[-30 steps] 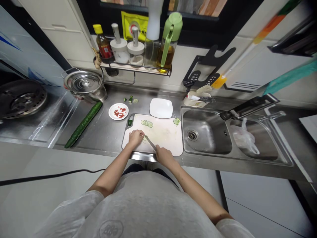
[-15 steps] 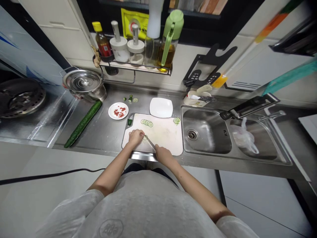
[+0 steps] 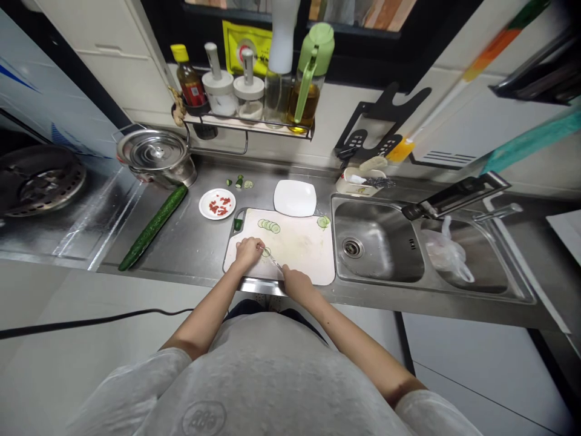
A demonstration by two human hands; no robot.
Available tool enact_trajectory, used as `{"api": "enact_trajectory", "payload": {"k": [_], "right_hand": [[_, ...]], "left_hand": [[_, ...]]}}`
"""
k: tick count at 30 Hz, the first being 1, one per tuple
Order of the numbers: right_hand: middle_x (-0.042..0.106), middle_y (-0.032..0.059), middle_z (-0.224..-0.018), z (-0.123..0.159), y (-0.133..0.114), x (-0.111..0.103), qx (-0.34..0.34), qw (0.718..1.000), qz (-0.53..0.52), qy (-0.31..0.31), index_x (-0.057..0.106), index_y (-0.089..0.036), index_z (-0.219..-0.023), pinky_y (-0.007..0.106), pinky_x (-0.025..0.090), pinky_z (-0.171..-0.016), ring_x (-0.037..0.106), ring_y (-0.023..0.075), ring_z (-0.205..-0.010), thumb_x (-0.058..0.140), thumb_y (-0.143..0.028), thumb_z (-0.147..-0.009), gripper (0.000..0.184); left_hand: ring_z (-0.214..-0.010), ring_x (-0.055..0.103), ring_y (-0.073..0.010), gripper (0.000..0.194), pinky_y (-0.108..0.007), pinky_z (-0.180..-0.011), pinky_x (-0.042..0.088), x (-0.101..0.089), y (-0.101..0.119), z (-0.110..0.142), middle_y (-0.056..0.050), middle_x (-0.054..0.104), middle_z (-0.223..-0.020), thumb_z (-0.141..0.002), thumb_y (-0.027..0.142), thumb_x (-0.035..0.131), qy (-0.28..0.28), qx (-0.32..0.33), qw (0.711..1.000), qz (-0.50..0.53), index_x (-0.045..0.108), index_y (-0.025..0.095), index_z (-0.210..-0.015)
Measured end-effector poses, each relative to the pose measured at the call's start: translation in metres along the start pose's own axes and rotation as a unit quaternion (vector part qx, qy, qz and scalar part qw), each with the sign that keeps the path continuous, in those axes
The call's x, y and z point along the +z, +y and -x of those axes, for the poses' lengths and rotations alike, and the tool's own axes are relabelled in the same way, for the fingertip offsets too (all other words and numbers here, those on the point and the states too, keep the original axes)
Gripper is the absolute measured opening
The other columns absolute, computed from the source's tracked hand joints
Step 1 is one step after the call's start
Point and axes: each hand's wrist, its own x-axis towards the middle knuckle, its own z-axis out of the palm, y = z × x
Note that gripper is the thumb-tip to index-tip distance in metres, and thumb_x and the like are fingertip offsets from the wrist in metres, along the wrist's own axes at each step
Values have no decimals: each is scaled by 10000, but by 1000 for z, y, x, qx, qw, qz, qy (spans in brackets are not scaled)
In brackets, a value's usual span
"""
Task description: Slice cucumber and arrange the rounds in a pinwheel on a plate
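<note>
My left hand [image 3: 248, 251] is closed on the white cutting board [image 3: 299, 245], its fingertips pinched at the edge of a thin cucumber slice [image 3: 267, 252]. In my right hand [image 3: 297, 284] is a knife [image 3: 275, 262], gripped by the handle. The narrow blade points up and left, its tip at the slice beside my left fingertips. Further up the board a row of overlapping cucumber slices [image 3: 269, 226] lies flat. More cucumber pieces [image 3: 323, 222] sit at the board's upper right corner, and a dark green chunk [image 3: 238, 224] is at the handle cutout.
Beyond the board stand a white square plate [image 3: 295, 198] and a small plate [image 3: 207, 204] of chopped red bits. A whole cucumber [image 3: 154, 227] lies left, near a lidded steel pot [image 3: 158, 154]. On the right is a double sink [image 3: 379, 272]; above, a condiment rack [image 3: 254, 124].
The knife blade has turned slightly, showing a narrower, brighter edge, and my right hand has shifted a little left. My left hand stays in place at the slice.
</note>
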Motion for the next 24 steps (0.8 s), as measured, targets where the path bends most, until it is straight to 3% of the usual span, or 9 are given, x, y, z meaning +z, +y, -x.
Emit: {"api": "enact_trajectory", "payload": {"k": [11, 24], "right_hand": [[674, 146, -964, 12, 10, 12, 4, 1000, -10, -3, 432, -157, -1182, 299, 412, -697, 642, 257, -937, 409, -136, -895, 288], [674, 123, -967, 35, 23, 7, 10, 1000, -21, -21, 454, -168, -1154, 263, 342, -622, 641, 231, -900, 374, -140, -895, 272]], "left_hand": [[-1000, 547, -238, 201, -395, -902, 342, 2, 2, 0, -36, 691, -957, -781, 227, 534, 5, -10, 1000, -2, 702, 260, -886], [-1030, 517, -255, 178, -400, -893, 330, 7, 8, 7, -59, 647, -1045, -787, 248, 546, 16, -13, 999, -41, 651, 239, -930]]}}
